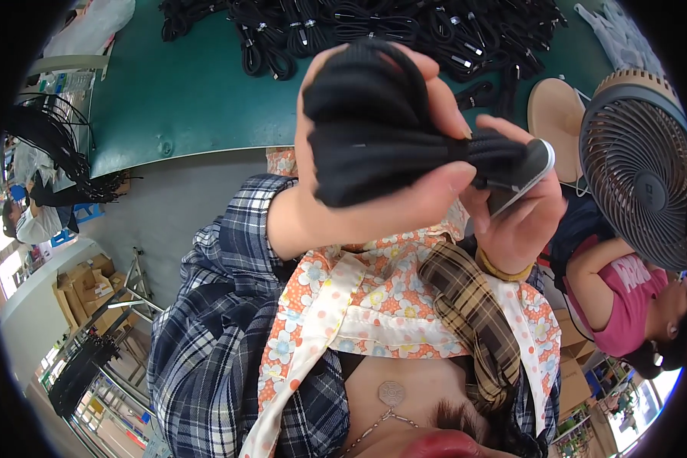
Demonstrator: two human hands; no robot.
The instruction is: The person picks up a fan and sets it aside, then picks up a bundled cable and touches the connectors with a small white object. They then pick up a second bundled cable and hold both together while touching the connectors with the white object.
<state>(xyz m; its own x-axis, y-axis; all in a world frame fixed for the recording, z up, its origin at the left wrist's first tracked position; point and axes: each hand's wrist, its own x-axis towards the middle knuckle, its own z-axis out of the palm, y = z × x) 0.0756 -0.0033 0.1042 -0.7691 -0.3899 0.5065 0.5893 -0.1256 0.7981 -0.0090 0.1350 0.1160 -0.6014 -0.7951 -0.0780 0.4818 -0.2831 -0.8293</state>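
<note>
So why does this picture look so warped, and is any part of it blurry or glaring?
Head view: a fisheye lens bends the green table edge and leaves black corners. The cable bundle in the left hand sits so close that it looks huge and slightly soft. A small glint shows on the silver piece by the right hand. Light is even, shadows faint.

the coiled cable bundle (382,130) looks matt black, braided cloth. the table (198,91) is smooth green. the fan (637,168) is dull plastic.
</note>
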